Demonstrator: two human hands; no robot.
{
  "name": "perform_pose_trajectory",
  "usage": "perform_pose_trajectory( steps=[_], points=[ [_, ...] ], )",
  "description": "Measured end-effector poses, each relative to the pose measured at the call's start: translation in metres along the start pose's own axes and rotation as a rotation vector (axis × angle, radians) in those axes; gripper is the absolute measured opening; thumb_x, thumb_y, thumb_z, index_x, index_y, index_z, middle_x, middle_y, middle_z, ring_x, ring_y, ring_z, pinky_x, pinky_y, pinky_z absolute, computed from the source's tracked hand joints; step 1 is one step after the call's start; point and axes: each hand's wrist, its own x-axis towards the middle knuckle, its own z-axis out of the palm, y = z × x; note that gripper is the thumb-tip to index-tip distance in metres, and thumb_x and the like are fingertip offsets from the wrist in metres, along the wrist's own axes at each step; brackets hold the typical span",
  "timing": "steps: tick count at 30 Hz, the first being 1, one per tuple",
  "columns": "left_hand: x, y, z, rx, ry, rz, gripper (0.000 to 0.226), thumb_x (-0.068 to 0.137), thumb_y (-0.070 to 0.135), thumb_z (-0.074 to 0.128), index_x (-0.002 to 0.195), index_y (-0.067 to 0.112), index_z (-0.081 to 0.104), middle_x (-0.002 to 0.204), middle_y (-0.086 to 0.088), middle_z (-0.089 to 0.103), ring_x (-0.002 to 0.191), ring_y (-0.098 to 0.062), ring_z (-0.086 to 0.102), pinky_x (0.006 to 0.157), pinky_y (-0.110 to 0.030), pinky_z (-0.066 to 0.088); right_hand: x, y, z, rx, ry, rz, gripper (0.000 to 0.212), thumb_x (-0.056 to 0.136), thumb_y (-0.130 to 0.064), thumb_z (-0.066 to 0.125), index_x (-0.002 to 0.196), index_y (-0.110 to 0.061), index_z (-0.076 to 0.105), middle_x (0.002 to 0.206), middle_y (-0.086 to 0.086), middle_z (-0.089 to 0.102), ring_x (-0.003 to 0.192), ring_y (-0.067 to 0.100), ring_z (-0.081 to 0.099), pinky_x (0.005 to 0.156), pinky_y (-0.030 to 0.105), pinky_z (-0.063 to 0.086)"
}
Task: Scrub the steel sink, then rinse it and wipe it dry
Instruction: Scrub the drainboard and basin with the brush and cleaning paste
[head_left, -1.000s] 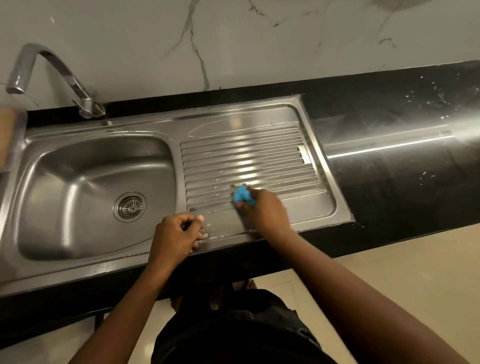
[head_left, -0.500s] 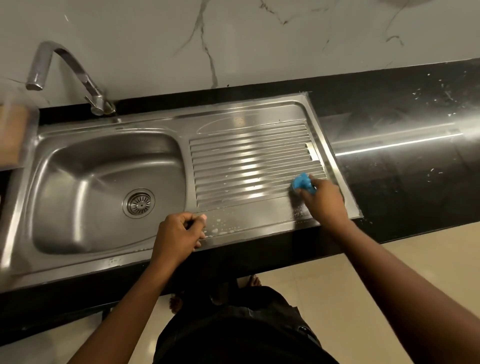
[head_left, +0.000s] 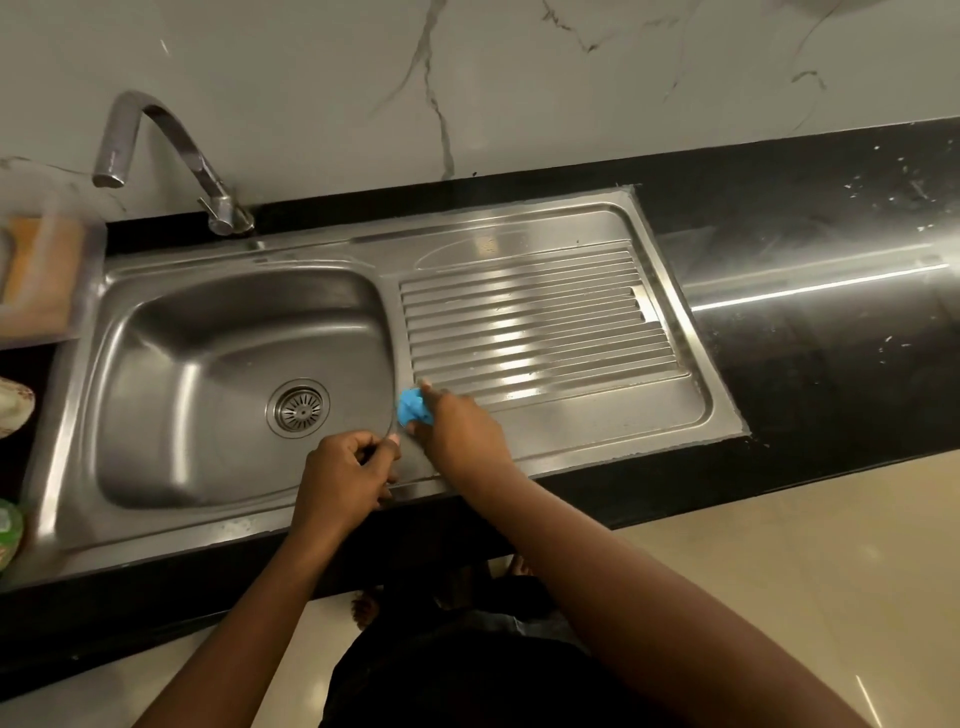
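The right hand (head_left: 460, 428) is curled round a blue scrubber (head_left: 412, 408), which is pressed against the steel sink (head_left: 597, 434) at the near left corner of the ribbed drainboard (head_left: 535, 322), just beside the basin (head_left: 208, 364). The left hand (head_left: 345, 478) is rested on the sink's front rim with its fingers curled; nothing is seen to be held in it. No water is seen at the tap (head_left: 156, 135). Scrubbing is judged to be under way on the drainboard; whether the basin has been scrubbed cannot be told, and rinsing and wiping dry appear to remain.
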Motion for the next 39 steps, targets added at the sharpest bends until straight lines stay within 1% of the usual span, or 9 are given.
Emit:
perform_pose_trajectory(
  steps=[3, 5, 7, 10, 19, 24, 28, 32, 39],
  points=[
    [0.004, 0.002, 0.004, -0.036, -0.016, -0.01, 0.025, 0.102, 0.035, 0.067, 0.084, 0.02, 0.076, 0.068, 0.001, 0.076, 0.056, -0.014, 0.071, 0.058, -0.034, 0.06, -0.01, 0.043, -0.029, 0.017, 0.027, 0.097, 0.058, 0.101, -0.051, 0.058, 0.155, -0.034, 0.044, 0.125, 0.005, 0.07, 0.109, 0.024, 0.067, 0.079, 0.031, 0.044],
    [0.004, 0.005, 0.008, -0.041, -0.034, -0.006, 0.026, 0.102, 0.035, 0.067, 0.083, 0.02, 0.076, 0.069, 0.0, 0.076, 0.056, -0.015, 0.071, 0.057, -0.033, 0.059, -0.016, 0.082, -0.054, 0.073, 0.079, 0.196, 0.059, 0.098, -0.058, 0.058, 0.152, -0.037, 0.048, 0.121, 0.004, 0.072, 0.105, 0.024, 0.069, 0.084, 0.032, 0.052],
    [0.005, 0.007, 0.011, -0.037, -0.056, 0.0, 0.026, 0.102, 0.036, 0.067, 0.084, 0.02, 0.076, 0.07, 0.0, 0.077, 0.057, -0.015, 0.072, 0.058, -0.032, 0.059, -0.02, 0.115, -0.076, 0.133, 0.122, 0.273, 0.056, 0.098, -0.056, 0.059, 0.149, -0.033, 0.051, 0.118, 0.005, 0.073, 0.094, 0.019, 0.069, 0.084, 0.039, 0.057],
    [0.006, 0.011, 0.016, -0.025, -0.077, 0.005, 0.026, 0.102, 0.036, 0.067, 0.084, 0.02, 0.077, 0.069, 0.001, 0.077, 0.057, -0.015, 0.072, 0.058, -0.032, 0.059, -0.023, 0.132, -0.086, 0.15, 0.204, 0.34, 0.058, 0.1, -0.049, 0.061, 0.151, -0.026, 0.05, 0.117, 0.005, 0.073, 0.086, 0.015, 0.063, 0.076, 0.034, 0.051],
    [0.012, 0.029, 0.037, 0.021, -0.132, 0.035, 0.026, 0.103, 0.036, 0.066, 0.085, 0.021, 0.077, 0.071, 0.001, 0.077, 0.057, -0.013, 0.072, 0.056, -0.029, 0.057, -0.022, 0.076, -0.047, 0.086, 0.107, 0.185, 0.061, 0.102, -0.05, 0.057, 0.158, -0.03, 0.041, 0.13, 0.009, 0.068, 0.114, 0.028, 0.065, 0.092, 0.04, 0.051],
    [0.014, 0.039, 0.05, 0.009, -0.163, 0.052, 0.025, 0.103, 0.037, 0.067, 0.086, 0.022, 0.078, 0.072, 0.001, 0.078, 0.058, -0.012, 0.072, 0.058, -0.03, 0.058, -0.027, 0.138, -0.088, 0.138, 0.181, 0.303, 0.063, 0.097, -0.059, 0.058, 0.152, -0.03, 0.048, 0.123, 0.005, 0.072, 0.104, 0.023, 0.069, 0.09, 0.043, 0.057],
    [0.016, 0.045, 0.057, -0.005, -0.165, 0.064, 0.025, 0.102, 0.037, 0.067, 0.085, 0.021, 0.077, 0.071, 0.001, 0.077, 0.06, -0.016, 0.073, 0.06, -0.031, 0.06, -0.031, 0.19, -0.128, 0.152, 0.246, 0.362, 0.056, 0.099, -0.046, 0.062, 0.149, -0.024, 0.05, 0.117, 0.003, 0.072, 0.087, 0.008, 0.066, 0.078, 0.031, 0.059],
    [0.016, 0.049, 0.06, -0.016, -0.157, 0.065, 0.026, 0.102, 0.036, 0.068, 0.084, 0.02, 0.077, 0.071, -0.001, 0.076, 0.058, -0.015, 0.072, 0.06, -0.031, 0.059, -0.034, 0.23, -0.163, 0.163, 0.292, 0.458, 0.05, 0.098, -0.039, 0.067, 0.142, -0.019, 0.057, 0.121, 0.008, 0.071, 0.093, 0.015, 0.067, 0.084, 0.04, 0.06],
    [0.017, 0.047, 0.057, -0.027, -0.131, 0.065, 0.027, 0.102, 0.037, 0.068, 0.083, 0.02, 0.077, 0.071, 0.001, 0.077, 0.058, -0.014, 0.073, 0.06, -0.032, 0.061, -0.033, 0.193, -0.126, 0.224, 0.293, 0.392, 0.053, 0.1, -0.04, 0.063, 0.149, -0.022, 0.05, 0.12, 0.003, 0.07, 0.093, 0.01, 0.066, 0.083, 0.033, 0.059]
  ],
)
